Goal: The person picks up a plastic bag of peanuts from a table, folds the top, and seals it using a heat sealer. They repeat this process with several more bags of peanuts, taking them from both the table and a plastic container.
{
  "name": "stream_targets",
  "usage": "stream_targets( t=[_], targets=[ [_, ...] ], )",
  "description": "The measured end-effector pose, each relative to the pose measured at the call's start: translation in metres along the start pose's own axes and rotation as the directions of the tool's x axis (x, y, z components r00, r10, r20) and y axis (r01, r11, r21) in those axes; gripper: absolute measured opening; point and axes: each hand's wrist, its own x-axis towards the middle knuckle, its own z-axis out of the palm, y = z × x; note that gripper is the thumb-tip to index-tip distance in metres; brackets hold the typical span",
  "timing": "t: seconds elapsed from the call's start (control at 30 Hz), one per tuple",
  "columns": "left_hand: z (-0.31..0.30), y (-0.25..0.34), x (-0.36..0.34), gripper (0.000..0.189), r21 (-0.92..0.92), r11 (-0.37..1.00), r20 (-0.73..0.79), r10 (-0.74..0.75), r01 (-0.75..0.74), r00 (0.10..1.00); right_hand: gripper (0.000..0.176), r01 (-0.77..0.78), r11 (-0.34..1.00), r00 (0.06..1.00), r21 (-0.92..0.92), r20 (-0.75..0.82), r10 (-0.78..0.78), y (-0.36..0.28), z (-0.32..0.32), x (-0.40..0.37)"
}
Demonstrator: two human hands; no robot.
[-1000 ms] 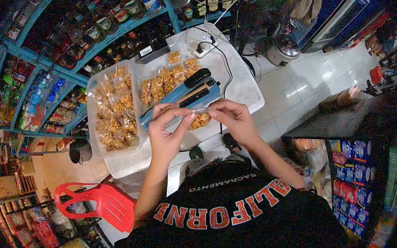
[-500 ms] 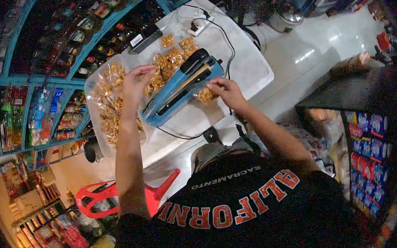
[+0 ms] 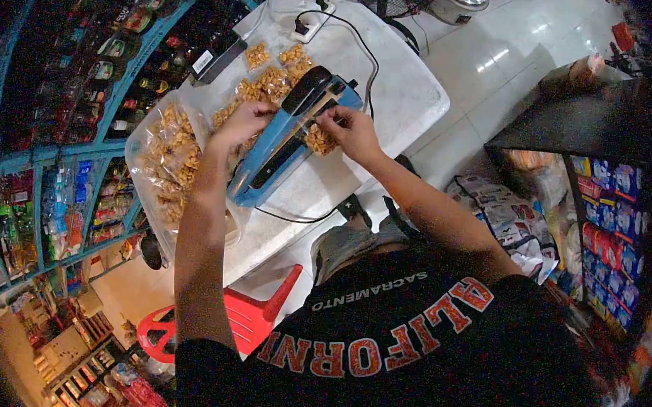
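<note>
A blue sealing machine (image 3: 274, 152) with a black handle lies slantwise on the white table (image 3: 409, 94). My right hand (image 3: 348, 132) pinches the top of a clear bag of brown snacks (image 3: 320, 140) at the machine's right side, with the bag's edge at its middle. On the other side, my left hand (image 3: 248, 121) rests close against the machine, its fingertips bent toward it; what they hold, if anything, is hidden. Several filled snack bags (image 3: 273, 82) lie behind my left hand. To the left stands a clear plastic tub (image 3: 139, 144) of similar bags.
A power strip (image 3: 316, 24) with black cables lies at the table's back. A dark box (image 3: 218, 61) sits on the left edge. Blue shelves (image 3: 115, 137) with bottles stand at left, a red chair (image 3: 250, 322) below the table, and a shelf of packets (image 3: 610, 236) at right.
My right hand has brought the snack bag left and up to the machine. My left hand has come down and closer to the machine. The whole view has shifted slightly.
</note>
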Motion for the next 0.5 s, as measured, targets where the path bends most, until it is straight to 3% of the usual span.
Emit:
stream_targets(
  t=[0.1, 0.17, 0.23, 0.37, 0.43, 0.5],
  targets=[
    [0.000, 0.006, -0.001, 0.023, 0.115, 0.993, 0.046, -0.017, 0.012, 0.999, 0.024, 0.009, 0.998, 0.997, -0.057, -0.075, -0.013, -0.003, 0.005, 0.000],
    [0.003, 0.012, -0.002, 0.022, 0.138, 0.981, -0.028, -0.135, 0.138, 0.990, 0.023, 0.014, 0.996, 0.993, -0.083, -0.116, -0.024, -0.004, 0.008, 0.000],
    [0.006, 0.013, -0.003, 0.022, 0.118, 0.982, -0.047, -0.144, 0.148, 0.988, 0.020, 0.103, 0.992, 0.969, -0.070, -0.217, -0.116, -0.005, 0.011, 0.001],
    [0.012, 0.005, -0.001, 0.023, 0.114, 0.990, -0.125, -0.073, 0.088, 0.989, 0.019, 0.036, 0.999, 0.978, -0.031, -0.205, -0.042, -0.008, 0.013, 0.000],
    [0.013, 0.001, 0.000, 0.024, 0.067, 0.993, -0.111, -0.093, 0.100, 0.989, 0.019, 0.223, 0.947, 0.893, -0.230, -0.341, -0.293, -0.009, 0.013, -0.002],
    [0.013, 0.000, 0.000, 0.024, 0.016, 0.993, -0.101, -0.111, 0.114, 0.989, 0.020, 0.230, 0.948, 0.883, -0.220, -0.363, -0.299, -0.010, 0.012, -0.001]
  ],
)
